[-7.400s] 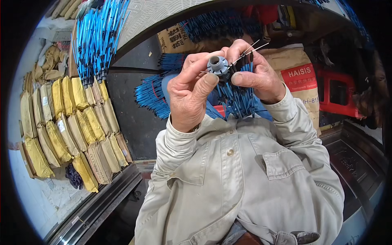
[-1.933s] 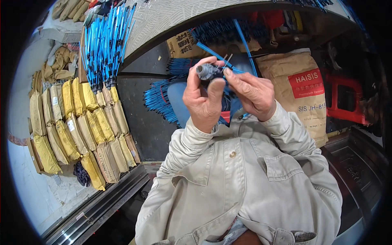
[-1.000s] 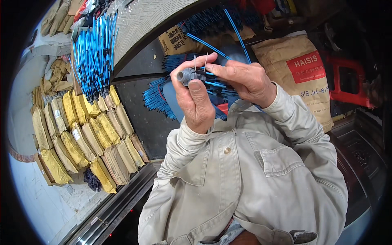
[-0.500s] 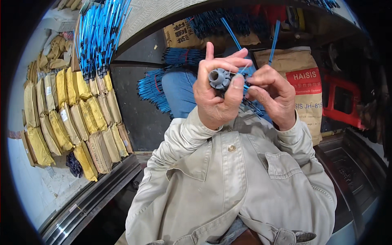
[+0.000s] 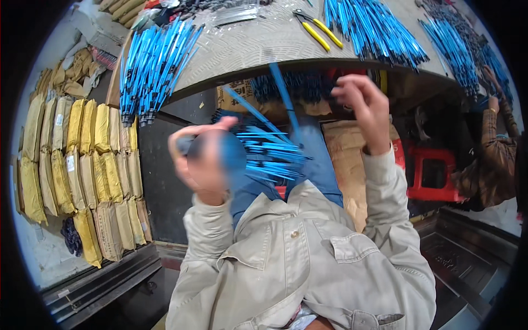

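Over my left thigh, my left hand (image 5: pixel 206 159) is badly blurred, its thumb and fingers bent round one end of a bunch of thin blue rods with black tips (image 5: pixel 272 157). The rods stretch rightward across my lap. What the palm covers is smeared. Two longer blue strips, one of them a blue strip (image 5: pixel 283 96) pointing up at the bench, rise beyond the bunch. My right hand (image 5: pixel 363 102) is raised apart from it, below the bench's front edge. Its fingers are curled and their tips blurred; nothing can be made out in them.
On the bench (image 5: pixel 247 49) lie yellow-handled pliers (image 5: pixel 319 30) and blue rod piles, one a rod pile (image 5: pixel 159 71) at the left. A red stool (image 5: pixel 434 173) and another person's sleeve (image 5: pixel 489 135) are at the right. Stacked yellow and brown packs (image 5: pixel 85 165) stand left.
My hands, close together before, are now wide apart: the left has gone left and down, the right has drawn back rightward. The view has shifted, bringing more of the bench into sight.
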A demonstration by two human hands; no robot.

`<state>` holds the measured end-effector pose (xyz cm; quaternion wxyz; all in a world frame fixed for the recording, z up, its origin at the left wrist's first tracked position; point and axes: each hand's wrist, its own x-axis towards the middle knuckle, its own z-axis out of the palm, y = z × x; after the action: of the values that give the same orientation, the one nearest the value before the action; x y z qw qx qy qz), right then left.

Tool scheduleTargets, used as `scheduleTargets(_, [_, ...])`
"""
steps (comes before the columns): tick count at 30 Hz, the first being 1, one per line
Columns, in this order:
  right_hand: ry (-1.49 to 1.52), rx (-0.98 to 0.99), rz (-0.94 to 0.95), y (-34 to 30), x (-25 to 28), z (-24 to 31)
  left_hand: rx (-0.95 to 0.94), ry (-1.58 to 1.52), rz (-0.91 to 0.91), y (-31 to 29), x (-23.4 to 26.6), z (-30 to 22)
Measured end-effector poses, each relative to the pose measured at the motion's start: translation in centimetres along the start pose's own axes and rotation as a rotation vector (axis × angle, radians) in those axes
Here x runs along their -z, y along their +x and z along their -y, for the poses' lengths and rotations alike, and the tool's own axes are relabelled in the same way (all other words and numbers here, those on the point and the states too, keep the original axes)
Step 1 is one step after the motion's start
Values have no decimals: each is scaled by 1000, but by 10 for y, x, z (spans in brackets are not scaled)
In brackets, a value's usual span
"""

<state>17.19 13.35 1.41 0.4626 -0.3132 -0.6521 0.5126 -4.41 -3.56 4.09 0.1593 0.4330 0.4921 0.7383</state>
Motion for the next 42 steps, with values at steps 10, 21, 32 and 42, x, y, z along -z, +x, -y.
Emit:
scheduleTargets(10, [-1495,322,56,159,-55,-87,-81,325,100,-39,72,4])
scheduleTargets(21, [17,-106,174,34,-90,-22,-42,363,138,-48,84,24])
scheduleTargets(32, [-1174,668,607,-41,-132,45,-73,394,129,-31,73,38])
scheduleTargets(42, [-1324,577,861,-42,-141,63,-80,379,125,-31,85,44])
